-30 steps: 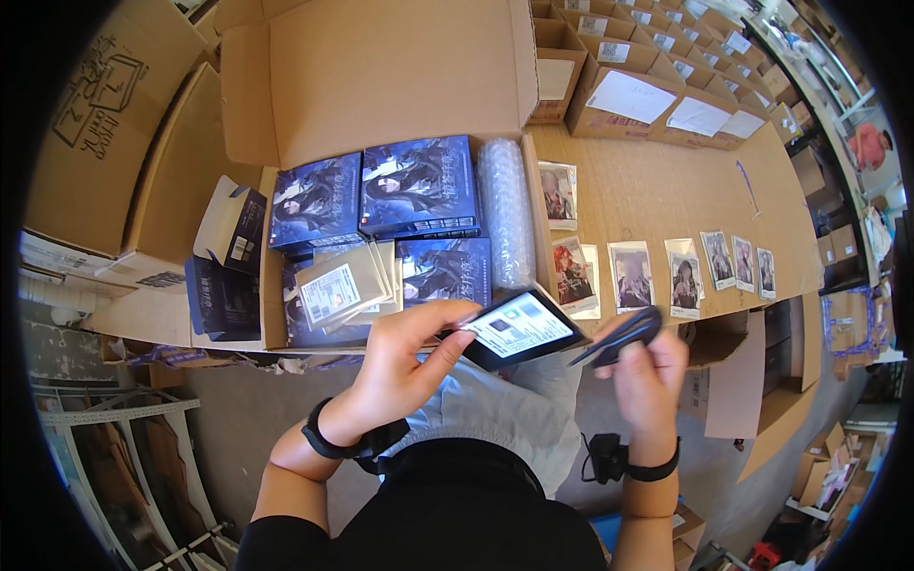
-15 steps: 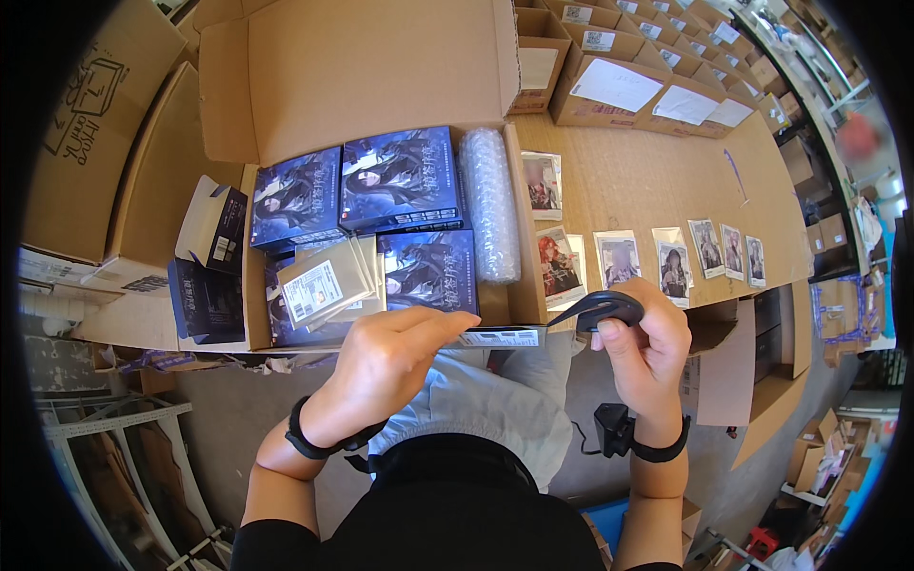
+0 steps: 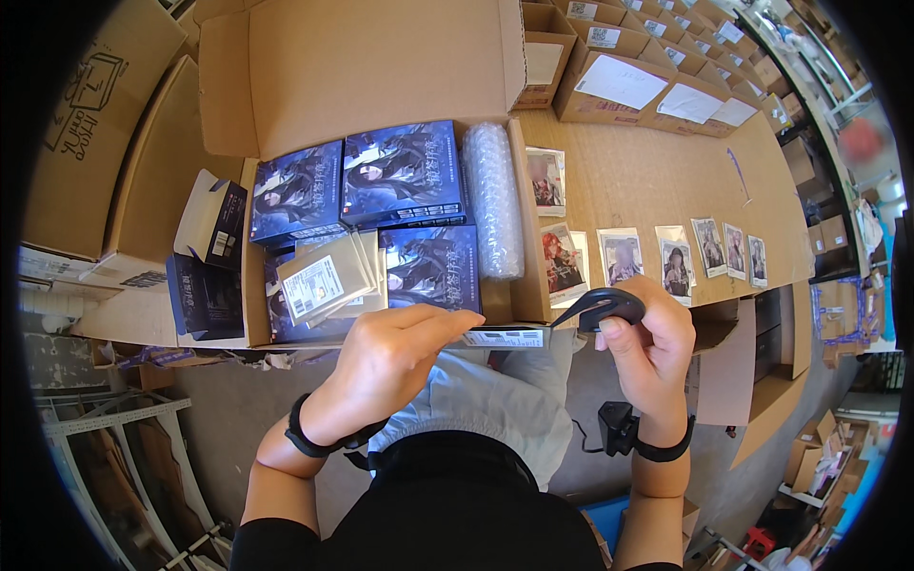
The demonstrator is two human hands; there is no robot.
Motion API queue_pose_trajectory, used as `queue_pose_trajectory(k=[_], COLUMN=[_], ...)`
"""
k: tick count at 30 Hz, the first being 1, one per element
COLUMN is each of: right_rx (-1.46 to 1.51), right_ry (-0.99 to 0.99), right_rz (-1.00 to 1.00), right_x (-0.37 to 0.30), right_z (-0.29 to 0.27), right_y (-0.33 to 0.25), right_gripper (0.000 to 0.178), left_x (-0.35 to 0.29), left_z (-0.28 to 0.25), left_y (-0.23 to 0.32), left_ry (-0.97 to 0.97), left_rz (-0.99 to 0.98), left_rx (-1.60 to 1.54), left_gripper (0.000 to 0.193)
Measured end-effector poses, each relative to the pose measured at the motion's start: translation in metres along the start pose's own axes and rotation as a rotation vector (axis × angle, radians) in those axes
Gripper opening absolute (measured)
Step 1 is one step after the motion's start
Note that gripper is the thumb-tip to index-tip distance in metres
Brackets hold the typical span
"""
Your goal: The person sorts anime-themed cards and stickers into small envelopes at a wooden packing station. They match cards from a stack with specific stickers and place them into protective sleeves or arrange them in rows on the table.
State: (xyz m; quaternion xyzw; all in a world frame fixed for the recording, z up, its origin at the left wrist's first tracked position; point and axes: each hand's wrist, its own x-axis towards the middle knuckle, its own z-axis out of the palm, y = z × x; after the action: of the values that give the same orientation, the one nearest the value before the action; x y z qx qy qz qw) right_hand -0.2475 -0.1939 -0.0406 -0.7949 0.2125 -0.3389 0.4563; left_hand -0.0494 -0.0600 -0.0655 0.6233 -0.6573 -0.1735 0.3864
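My left hand (image 3: 390, 352) is closed at the near edge of an open carton (image 3: 531, 219), on a slim box (image 3: 514, 338). The box's narrow side carries a white label; the hand hides its left part. In my right hand (image 3: 652, 333) is a black, curved cutter (image 3: 609, 306), pinched between thumb and fingers. Its thin tip points left, close to the slim box's right end; whether they touch I cannot tell. Inside the carton lie several blue printed boxes (image 3: 405, 171), a bubble-wrapped roll (image 3: 492, 205) and a small stack of labelled flat packets (image 3: 319, 285).
Picture cards (image 3: 624, 255) lie in a row on the wooden table (image 3: 657, 171), right of the carton. Small open cartons (image 3: 619, 86) stand behind them. An opened dark blue box (image 3: 209, 290) is at the carton's left, by large cardboard boxes (image 3: 171, 181).
Both hands keep nearly the same place and grip. The view has shifted slightly, and the slim box's labelled side shows a little more.
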Motion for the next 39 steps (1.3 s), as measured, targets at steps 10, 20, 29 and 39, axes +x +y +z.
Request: queue_pose_trajectory(k=[10,20,29,39], right_rx=[-0.077,-0.097,-0.107,-0.133], right_ry=[-0.128,-0.158,-0.217,-0.229], right_rz=[0.063,0.128,0.157,0.108], right_x=[0.001,-0.013,-0.018,-0.011], right_z=[-0.002,0.004,0.010,0.026], right_y=[0.000,0.005,0.004,0.000], right_gripper=[0.009,0.013,0.016,0.012], left_x=[-0.001,-0.005,-0.005,-0.011], left_z=[0.001,0.000,-0.008,-0.020], left_y=[-0.001,0.003,0.001,-0.011], left_ry=[0.002,0.136,0.196,0.283], left_rz=[0.014,-0.074,-0.156,-0.219], left_rx=[0.006,-0.114,-0.184,-0.165], left_gripper=[0.035,0.022,0.013,0.011])
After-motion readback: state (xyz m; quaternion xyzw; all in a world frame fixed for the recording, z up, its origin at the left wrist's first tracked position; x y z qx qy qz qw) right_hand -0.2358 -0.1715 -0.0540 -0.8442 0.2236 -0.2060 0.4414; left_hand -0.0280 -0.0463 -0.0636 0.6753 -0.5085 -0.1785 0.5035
